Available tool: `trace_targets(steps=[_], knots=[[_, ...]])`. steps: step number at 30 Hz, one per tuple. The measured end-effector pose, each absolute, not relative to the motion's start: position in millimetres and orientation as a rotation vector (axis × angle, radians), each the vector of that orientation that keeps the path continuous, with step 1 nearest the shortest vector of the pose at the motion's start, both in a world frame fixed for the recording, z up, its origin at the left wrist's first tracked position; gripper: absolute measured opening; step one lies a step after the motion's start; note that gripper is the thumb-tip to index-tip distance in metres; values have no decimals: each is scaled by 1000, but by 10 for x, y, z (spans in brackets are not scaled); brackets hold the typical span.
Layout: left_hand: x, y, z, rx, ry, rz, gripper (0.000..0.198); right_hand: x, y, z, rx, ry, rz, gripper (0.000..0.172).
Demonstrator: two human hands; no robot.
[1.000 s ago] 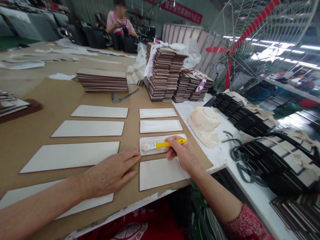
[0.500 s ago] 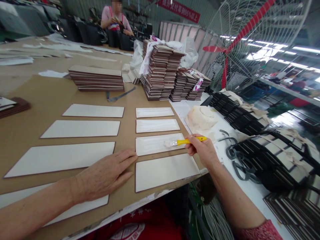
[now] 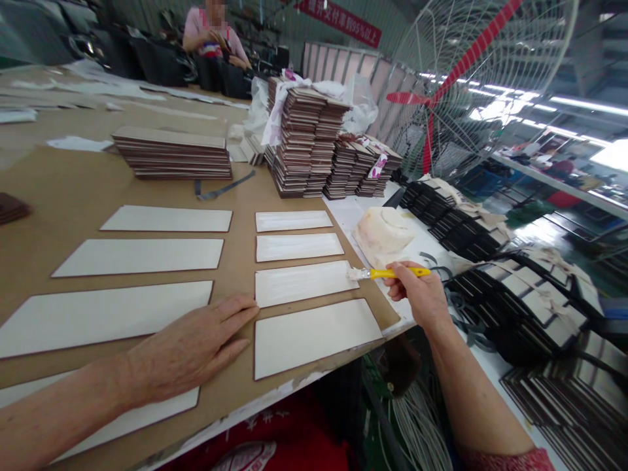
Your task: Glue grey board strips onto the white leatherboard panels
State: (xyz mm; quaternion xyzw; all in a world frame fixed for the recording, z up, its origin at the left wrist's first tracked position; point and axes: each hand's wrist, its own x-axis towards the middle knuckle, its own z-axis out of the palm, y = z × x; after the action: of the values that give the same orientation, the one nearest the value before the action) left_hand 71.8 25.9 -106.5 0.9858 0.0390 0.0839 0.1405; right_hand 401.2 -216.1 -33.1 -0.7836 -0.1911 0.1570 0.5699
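Observation:
My right hand (image 3: 417, 291) grips a yellow-handled paintbrush (image 3: 387, 273). Its white-coated bristles touch the right end of a pale rectangular panel (image 3: 304, 283), which carries wet-looking white streaks. Two panels farther back in that column, the middle one (image 3: 299, 246) and the far one (image 3: 293, 220), also show white streaks. The nearest panel (image 3: 314, 337) looks plain. My left hand (image 3: 196, 340) lies flat with fingers stretched, its fingertips at the streaked panel's left edge. Under and beyond that arm lies a second column of longer pale panels (image 3: 112, 314).
Stacks of brown-edged boards (image 3: 309, 144) and a lower pile (image 3: 171, 154) stand at the back. On the right are a whitish, crusted tub-like object (image 3: 383, 232), black strapped bundles (image 3: 524, 301) and a large fan (image 3: 432, 98). A person (image 3: 216, 42) sits beyond the table.
My right hand has drawn the brush rightward along the streaked panel to its right end. My left hand stays flat by the panel's left edge. The whole view has shifted slightly.

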Motion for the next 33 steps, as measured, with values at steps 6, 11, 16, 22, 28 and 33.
trace_targets(steps=[6,11,16,22,28,33], knots=[[620,38,-873,2905,-26,272,42,3690,-2094,-264,-1528,-380,548,30],[484,-320,-729,2977,-295,224,41,3228,-2015,-318,-1461,-465,798,29],[462,-430,-766,3035,-233,155,41,2948,-1916,-397,-1463,-506,945,30],[430,-428,-820,3070,-276,200,38,2871,-1818,-506,-1495,-543,1011,33],[462,-446,-796,3073,-279,271,33,2895,-1833,-536,-1572,-591,1007,33],[483,-452,-742,3038,-184,290,31,3034,-1958,-443,-1641,-622,950,31]])
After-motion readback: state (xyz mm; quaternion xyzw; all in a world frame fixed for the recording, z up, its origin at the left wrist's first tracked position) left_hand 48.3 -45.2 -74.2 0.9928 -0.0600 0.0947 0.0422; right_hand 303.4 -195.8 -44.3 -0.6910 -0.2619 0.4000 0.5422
